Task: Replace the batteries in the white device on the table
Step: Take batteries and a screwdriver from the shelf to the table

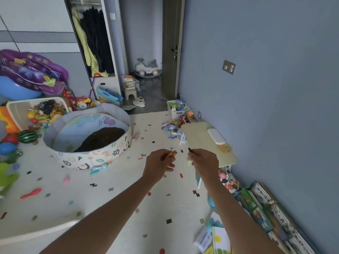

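Observation:
A white oblong device (pixel 216 136) lies on a small cream table (pixel 198 142) against the blue wall at the right. My left hand (pixel 158 165) grips a pair of orange-red batteries (pixel 169 154), held out over the floor mat, left of the table. My right hand (pixel 204 162) is beside it, near the table's front edge, and pinches a thin dark object (pixel 189 149) that sticks out above its fingers. Both hands are short of the device, roughly a hand's width from it.
A round fabric play pen (pixel 88 142) stands on the speckled mat at left, with toy bins and balls behind it. Toys (pixel 176 129) lie beyond the table. Books (pixel 266 208) line the wall at lower right. An open doorway (pixel 146 70) is ahead.

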Available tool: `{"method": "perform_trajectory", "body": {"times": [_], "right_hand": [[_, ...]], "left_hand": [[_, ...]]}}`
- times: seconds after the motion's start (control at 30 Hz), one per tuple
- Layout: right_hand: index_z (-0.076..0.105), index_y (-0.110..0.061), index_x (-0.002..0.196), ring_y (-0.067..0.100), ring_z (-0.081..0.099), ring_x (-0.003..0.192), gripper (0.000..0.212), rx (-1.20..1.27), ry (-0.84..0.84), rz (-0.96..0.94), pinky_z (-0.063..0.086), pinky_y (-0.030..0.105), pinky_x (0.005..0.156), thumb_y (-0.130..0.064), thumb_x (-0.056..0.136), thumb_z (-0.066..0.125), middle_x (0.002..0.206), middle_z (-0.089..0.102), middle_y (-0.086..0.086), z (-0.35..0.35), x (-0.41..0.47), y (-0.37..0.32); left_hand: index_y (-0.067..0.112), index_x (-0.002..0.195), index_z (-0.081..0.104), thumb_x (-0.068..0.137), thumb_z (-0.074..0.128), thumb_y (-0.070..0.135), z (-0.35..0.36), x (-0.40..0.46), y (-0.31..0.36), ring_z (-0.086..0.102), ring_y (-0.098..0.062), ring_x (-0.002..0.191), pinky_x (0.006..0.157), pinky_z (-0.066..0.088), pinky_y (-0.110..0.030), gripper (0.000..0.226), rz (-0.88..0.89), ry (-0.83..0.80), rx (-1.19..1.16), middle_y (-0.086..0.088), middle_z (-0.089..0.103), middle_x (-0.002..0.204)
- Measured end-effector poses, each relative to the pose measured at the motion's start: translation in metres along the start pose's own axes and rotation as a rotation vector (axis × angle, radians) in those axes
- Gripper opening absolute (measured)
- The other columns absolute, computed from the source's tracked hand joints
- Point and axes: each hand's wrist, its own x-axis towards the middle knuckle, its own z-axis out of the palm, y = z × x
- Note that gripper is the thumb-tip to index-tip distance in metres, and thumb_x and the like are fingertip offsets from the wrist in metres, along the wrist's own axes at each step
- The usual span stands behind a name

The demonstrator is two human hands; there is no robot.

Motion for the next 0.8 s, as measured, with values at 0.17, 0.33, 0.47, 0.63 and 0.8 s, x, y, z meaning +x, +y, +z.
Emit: {"method": "perform_trajectory", "body": {"times": [0.17,0.33,0.47,0.63,0.8], "right_hand": [[0.076,-0.028,0.070,0.021,0.070,0.063,0.015,-0.029,0.049,0.047,0.057,0.038,0.074,-0.020,0.081,0.072,0.064,0.074,-0.003,0.043,0.108,-0.013],[0.072,-0.030,0.060,0.019,0.066,0.060,0.024,-0.003,0.099,0.077,0.058,0.045,0.072,-0.020,0.082,0.071,0.063,0.073,-0.002,0.075,0.210,-0.013],[0.073,-0.027,0.062,0.016,0.059,0.059,0.021,0.010,0.137,0.090,0.057,0.046,0.072,-0.020,0.082,0.071,0.063,0.071,0.003,0.099,0.306,0.003],[0.069,-0.038,0.060,0.018,0.064,0.063,0.030,0.039,0.167,0.129,0.059,0.045,0.073,-0.018,0.083,0.073,0.059,0.071,-0.008,0.122,0.427,0.026],[0.082,-0.022,0.088,0.013,0.067,0.068,0.008,0.087,0.215,0.217,0.060,0.043,0.078,-0.018,0.083,0.077,0.072,0.076,-0.010,0.136,0.527,0.044]], "left_hand": [[0.006,0.096,0.073,0.090,0.069,0.008,-0.005,0.131,0.010,0.076,-0.025,0.069,0.063,0.064,-0.034,0.007,0.036,-0.075,0.023,-0.007,0.073,0.074],[0.006,0.095,0.073,0.090,0.069,0.007,0.005,0.250,0.012,0.075,-0.020,0.066,0.061,0.064,-0.032,0.007,0.037,-0.147,0.043,-0.012,0.074,0.076],[0.007,0.094,0.074,0.090,0.069,0.009,0.025,0.351,0.001,0.075,-0.020,0.066,0.060,0.063,-0.030,0.006,0.034,-0.175,0.066,-0.010,0.075,0.072],[0.007,0.093,0.074,0.090,0.070,0.010,0.061,0.473,-0.009,0.077,-0.022,0.068,0.063,0.064,-0.033,0.006,0.015,-0.229,0.098,-0.003,0.074,0.069],[0.005,0.095,0.074,0.090,0.068,0.011,0.099,0.581,-0.010,0.075,-0.014,0.065,0.058,0.061,-0.024,0.009,0.024,-0.298,0.149,-0.012,0.076,0.078]]}}
